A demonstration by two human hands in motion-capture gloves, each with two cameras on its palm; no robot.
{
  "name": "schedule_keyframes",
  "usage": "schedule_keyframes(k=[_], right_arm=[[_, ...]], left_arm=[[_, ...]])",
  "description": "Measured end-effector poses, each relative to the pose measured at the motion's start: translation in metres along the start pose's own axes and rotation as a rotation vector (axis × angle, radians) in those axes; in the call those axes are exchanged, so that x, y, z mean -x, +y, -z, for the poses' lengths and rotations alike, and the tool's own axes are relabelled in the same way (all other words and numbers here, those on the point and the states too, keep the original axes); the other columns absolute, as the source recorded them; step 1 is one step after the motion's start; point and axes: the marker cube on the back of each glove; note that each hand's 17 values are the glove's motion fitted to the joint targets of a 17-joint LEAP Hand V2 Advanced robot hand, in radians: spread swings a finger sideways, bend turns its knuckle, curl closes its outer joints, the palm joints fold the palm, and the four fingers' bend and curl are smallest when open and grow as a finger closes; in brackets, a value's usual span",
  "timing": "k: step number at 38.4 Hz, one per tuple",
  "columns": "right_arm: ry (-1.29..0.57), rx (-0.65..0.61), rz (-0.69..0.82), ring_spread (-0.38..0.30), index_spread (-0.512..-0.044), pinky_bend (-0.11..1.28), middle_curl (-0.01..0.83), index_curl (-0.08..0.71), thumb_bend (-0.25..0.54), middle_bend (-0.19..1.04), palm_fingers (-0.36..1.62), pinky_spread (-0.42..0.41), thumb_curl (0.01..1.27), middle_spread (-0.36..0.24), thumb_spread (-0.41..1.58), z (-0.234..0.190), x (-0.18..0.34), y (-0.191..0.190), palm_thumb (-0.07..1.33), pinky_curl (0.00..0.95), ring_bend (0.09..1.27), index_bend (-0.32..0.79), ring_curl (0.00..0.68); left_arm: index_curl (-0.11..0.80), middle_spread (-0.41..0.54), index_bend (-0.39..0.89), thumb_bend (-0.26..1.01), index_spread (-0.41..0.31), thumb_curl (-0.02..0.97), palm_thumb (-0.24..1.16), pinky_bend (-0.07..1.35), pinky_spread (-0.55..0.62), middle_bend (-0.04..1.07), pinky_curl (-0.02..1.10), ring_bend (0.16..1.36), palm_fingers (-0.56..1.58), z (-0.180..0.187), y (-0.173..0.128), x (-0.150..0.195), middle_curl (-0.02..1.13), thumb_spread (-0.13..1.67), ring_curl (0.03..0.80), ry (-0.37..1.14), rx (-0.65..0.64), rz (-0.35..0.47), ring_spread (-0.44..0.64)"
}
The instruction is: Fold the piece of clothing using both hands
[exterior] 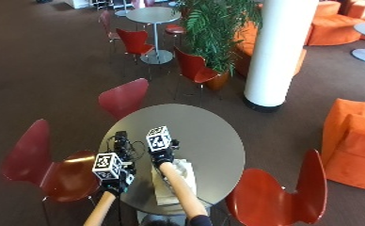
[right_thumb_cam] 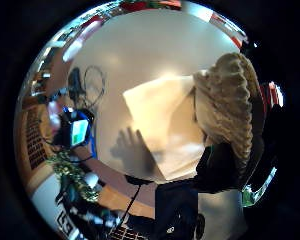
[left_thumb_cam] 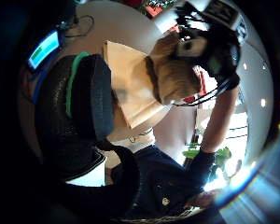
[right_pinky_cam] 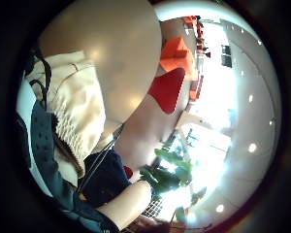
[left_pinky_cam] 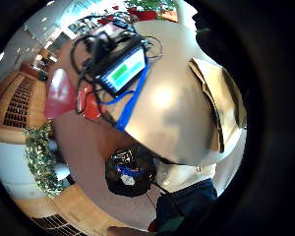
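Round grey desk (exterior: 214,136) w/ a small screen device (exterior: 120,141) + cables at its left edge, red chairs (exterior: 125,97) around, plant (exterior: 214,23) & white pillar (exterior: 273,47) behind.

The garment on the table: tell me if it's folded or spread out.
Partly folded. The cream garment lies as a compact rectangle on the round table, while the right hand lifts one ribbed end.

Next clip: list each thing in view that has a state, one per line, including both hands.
Garment: cream, partly folded flat on the table, one ribbed end lifted.
Right hand: holds the garment's ribbed end above the table.
Left hand: over the table edge beside the garment, grip not visible.
Device: on the table, screen lit, cables attached.
Table: round, grey, carrying garment and device.
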Motion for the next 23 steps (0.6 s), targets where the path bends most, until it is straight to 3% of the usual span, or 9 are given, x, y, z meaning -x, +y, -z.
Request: schedule_keyframes(k=[3, 4, 5, 8, 12, 15, 23], right_arm=[[0.051, -0.156, -0.113, -0.262, -0.268, 0.77, 0.557, 0.232, -0.04, 0.51, 1.19, -0.339, 0.75, -0.25, 0.27, -0.001, 0.034, 0.015, 0.97, 0.468, 0.82, -0.03, 0.523], [0.061, -0.164, -0.1, -0.262, -0.266, 0.75, 0.558, 0.234, -0.033, 0.51, 1.19, -0.34, 0.75, -0.25, 0.26, -0.002, 0.043, 0.026, 0.98, 0.465, 0.82, 0.01, 0.52], [0.067, -0.17, -0.075, -0.259, -0.264, 0.77, 0.558, 0.214, -0.043, 0.52, 1.2, -0.341, 0.75, -0.249, 0.31, -0.003, 0.052, 0.037, 0.96, 0.469, 0.84, -0.03, 0.527], [0.065, -0.207, 0.002, -0.255, -0.262, 0.75, 0.555, 0.19, -0.052, 0.53, 1.18, -0.351, 0.73, -0.245, 0.4, -0.004, 0.075, 0.058, 0.93, 0.456, 0.87, -0.01, 0.524], [0.034, -0.305, 0.038, -0.254, -0.259, 0.76, 0.552, 0.163, -0.049, 0.53, 1.18, -0.362, 0.7, -0.241, 0.57, 0.002, 0.089, 0.027, 0.87, 0.446, 0.86, 0.0, 0.512], [-0.02, -0.388, 0.077, -0.254, -0.258, 0.76, 0.54, 0.156, -0.04, 0.51, 1.16, -0.366, 0.67, -0.23, 0.66, 0.015, 0.084, 0.02, 0.86, 0.439, 0.84, 0.03, 0.499], [-0.218, -0.527, 0.159, -0.245, -0.259, 0.72, 0.511, 0.159, -0.026, 0.44, 1.15, -0.351, 0.63, -0.209, 0.81, 0.044, 0.035, 0.065, 0.84, 0.413, 0.77, 0.06, 0.467]], left_arm=[[0.421, 0.006, 0.17, 0.0, -0.085, 0.285, 0.18, 0.23, 0.1, 0.18, 0.37, 0.38, 0.48, 0.009, 0.011, 0.016, 0.34, 1.4, 0.334, -0.002, -0.026, 0.022, 0.15], [0.419, 0.005, 0.17, 0.01, -0.085, 0.286, 0.19, 0.23, 0.1, 0.18, 0.38, 0.38, 0.48, 0.011, 0.015, 0.021, 0.35, 1.41, 0.334, -0.005, -0.03, 0.031, 0.14], [0.417, 0.004, 0.16, 0.01, -0.086, 0.285, 0.19, 0.23, 0.1, 0.17, 0.38, 0.38, 0.49, 0.013, 0.019, 0.027, 0.35, 1.41, 0.334, -0.009, -0.032, 0.042, 0.14], [0.413, -0.001, 0.16, 0.01, -0.091, 0.284, 0.2, 0.23, 0.09, 0.18, 0.37, 0.38, 0.51, 0.019, 0.03, 0.044, 0.35, 1.41, 0.333, -0.02, -0.03, 0.073, 0.13], [0.409, -0.009, 0.16, 0.01, -0.094, 0.281, 0.22, 0.23, 0.08, 0.17, 0.38, 0.38, 0.52, 0.023, 0.035, 0.056, 0.35, 1.42, 0.333, -0.035, -0.022, 0.099, 0.12], [0.406, -0.011, 0.16, 0.01, -0.095, 0.278, 0.23, 0.23, 0.07, 0.17, 0.38, 0.38, 0.52, 0.029, 0.035, 0.061, 0.35, 1.43, 0.333, -0.048, -0.025, 0.117, 0.11], [0.402, -0.015, 0.17, 0.0, -0.097, 0.276, 0.24, 0.23, 0.07, 0.16, 0.37, 0.37, 0.53, 0.049, 0.03, 0.06, 0.35, 1.43, 0.331, -0.101, -0.033, 0.14, 0.11]])
